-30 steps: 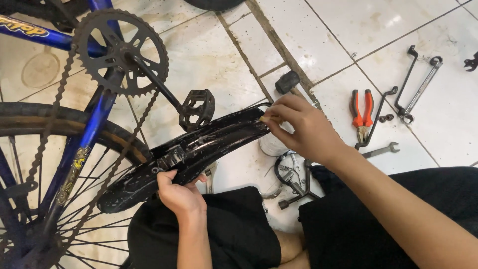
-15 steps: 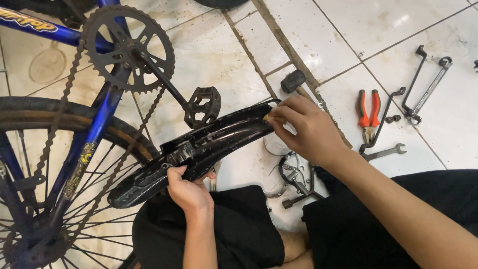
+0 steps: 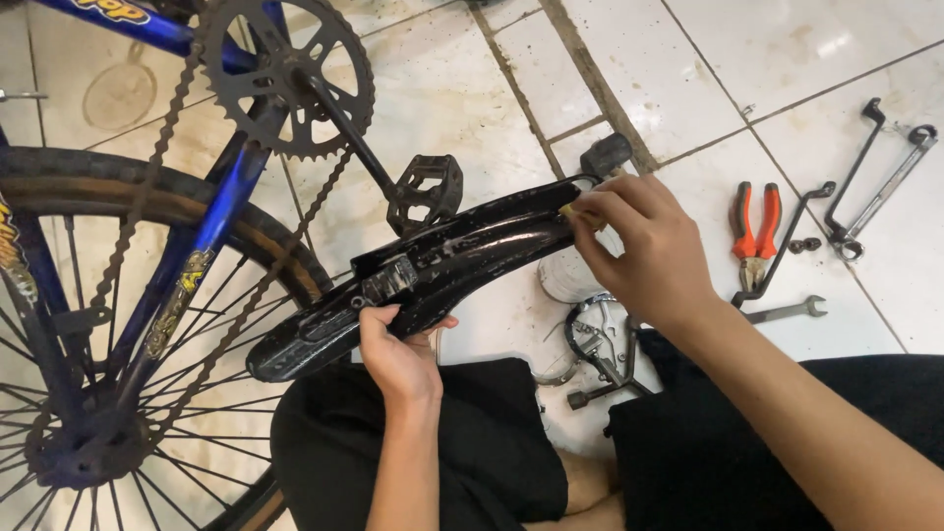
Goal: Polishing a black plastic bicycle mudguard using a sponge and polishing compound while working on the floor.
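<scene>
Black mudguard (image 3: 442, 270) held across the lap, above the tiled floor (image 3: 747, 69), its long axis running from lower left to upper right. Left hand (image 3: 398, 354) grips the middle section from below, fingers curled over the near edge beside a bracket. Right hand (image 3: 649, 246) is at the upper end, fingers pressed together, pinching a small yellowish item against the tip; its nature cannot be told. Bicycle (image 3: 197, 246) with chainring (image 3: 285, 74) and pedal (image 3: 425, 192) stands at left. Pliers (image 3: 754, 231), spanner (image 3: 785, 312) and rods (image 3: 885, 177) lie on the floor at right.
</scene>
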